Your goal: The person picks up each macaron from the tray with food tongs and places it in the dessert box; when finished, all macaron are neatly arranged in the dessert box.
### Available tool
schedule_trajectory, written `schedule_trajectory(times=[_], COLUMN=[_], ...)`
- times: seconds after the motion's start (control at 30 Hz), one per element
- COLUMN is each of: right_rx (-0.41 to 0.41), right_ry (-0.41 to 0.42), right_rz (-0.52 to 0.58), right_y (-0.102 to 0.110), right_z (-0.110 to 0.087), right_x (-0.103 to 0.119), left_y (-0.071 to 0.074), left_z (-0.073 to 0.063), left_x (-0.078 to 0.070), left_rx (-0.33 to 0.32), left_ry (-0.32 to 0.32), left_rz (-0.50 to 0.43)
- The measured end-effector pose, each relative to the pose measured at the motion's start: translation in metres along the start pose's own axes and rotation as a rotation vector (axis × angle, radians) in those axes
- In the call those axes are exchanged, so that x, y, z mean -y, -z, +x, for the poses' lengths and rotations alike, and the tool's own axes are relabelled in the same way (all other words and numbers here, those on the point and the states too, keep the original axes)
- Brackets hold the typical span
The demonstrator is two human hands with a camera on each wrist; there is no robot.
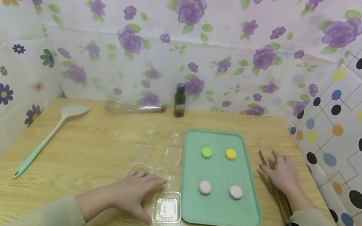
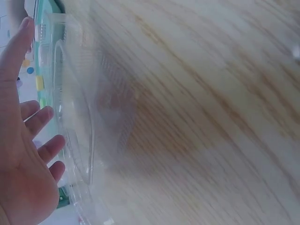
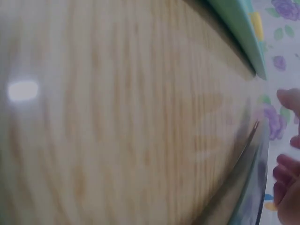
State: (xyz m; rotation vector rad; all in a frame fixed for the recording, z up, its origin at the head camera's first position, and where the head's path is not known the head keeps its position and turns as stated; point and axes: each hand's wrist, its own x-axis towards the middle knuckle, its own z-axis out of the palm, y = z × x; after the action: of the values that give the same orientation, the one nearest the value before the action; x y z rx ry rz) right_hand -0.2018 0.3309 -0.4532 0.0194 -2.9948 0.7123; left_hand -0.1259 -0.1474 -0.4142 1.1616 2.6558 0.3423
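Observation:
My left hand [image 1: 132,193] hovers over several clear plastic boxes, its fingers spread and holding nothing. Just right of its thumb sits an open square plastic box [image 1: 165,220] with a ribbed bottom. In the left wrist view, box walls [image 2: 91,140] stand beside the fingertips. Over on the right, my right hand [image 1: 283,174] is above a pair of metal tongs [image 3: 246,187] lying on the table, thumb and fingers apart. Between the hands lies a green tray [image 1: 217,213] carrying a green macaron [image 1: 206,152], a yellow macaron [image 1: 231,154] and two pale pink macarons [image 1: 205,187].
A whisk [image 1: 134,108] and a dark bottle [image 1: 179,101] stand or lie along the back edge. At the left is a long-handled spatula [image 1: 43,141]. Patterned cloth walls [image 1: 159,69] enclose the wooden table [image 1: 95,144] at the back and sides.

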Motion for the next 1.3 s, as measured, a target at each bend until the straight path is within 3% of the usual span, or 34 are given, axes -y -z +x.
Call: schedule_trajectory(times=[0.23,0.63,0.87,1.3], right_rx=[0.068,0.08,0.114,0.264], right_ry=[-0.094,-0.074,0.05,0.326], right_rz=[0.017,0.118,0.083,-0.024], right_y=[-0.003,0.003,0.008,0.013], right_z=[-0.003,-0.003,-0.004,-0.023], right_x=[-0.009,-0.005,0.011,0.034], left_y=[-0.001,-0.001,0.0,-0.002], left_z=[0.003,0.007,0.007,0.009], left_x=[-0.004,-0.007,-0.008,-0.01], left_rx=[0.006,-0.003,0.002,-0.004], left_ry=[-0.015,-0.039,-0.05,-0.073], left_rz=[0.063,0.116,0.138,0.166])
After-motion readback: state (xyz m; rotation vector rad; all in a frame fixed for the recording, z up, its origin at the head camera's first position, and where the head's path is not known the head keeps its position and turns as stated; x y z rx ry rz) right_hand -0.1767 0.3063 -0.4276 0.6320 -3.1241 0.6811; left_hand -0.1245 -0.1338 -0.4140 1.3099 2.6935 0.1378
